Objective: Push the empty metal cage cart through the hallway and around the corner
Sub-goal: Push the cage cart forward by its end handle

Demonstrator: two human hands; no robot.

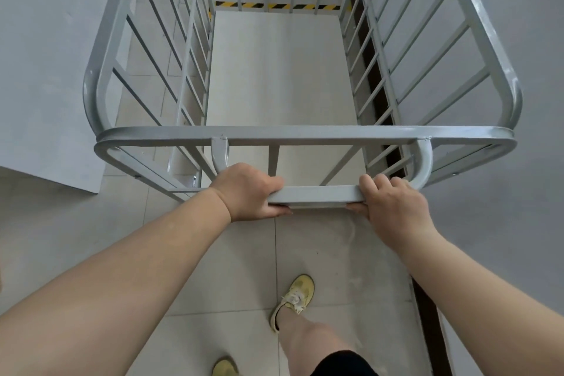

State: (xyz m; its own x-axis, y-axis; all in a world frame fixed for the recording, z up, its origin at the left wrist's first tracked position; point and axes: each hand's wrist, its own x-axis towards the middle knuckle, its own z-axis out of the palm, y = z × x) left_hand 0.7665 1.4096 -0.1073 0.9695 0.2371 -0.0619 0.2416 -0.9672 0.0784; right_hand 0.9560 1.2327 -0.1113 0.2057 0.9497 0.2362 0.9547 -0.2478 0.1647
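Bright, even, soft light, faint shadows, sharp focus, and strong wide-angle bending toward the edges.

Pale floor tiles [320, 253] run beneath both hands. Grey walls [45, 55] close in beside each hand. Far ahead of the hands, a yellow-black hazard stripe [276, 5] crosses the floor.

your left hand [248, 191] and right hand [393, 204] covered the ends of the cart's handle bar [316, 195], and your fingertips were tucked under it out of sight. ahead of your hands, the far end of the cage cart [305, 133] ran off the top edge, its wheels hidden beneath the deck. behind your hands, the rear shoe [225, 367] was cut by the bottom edge.
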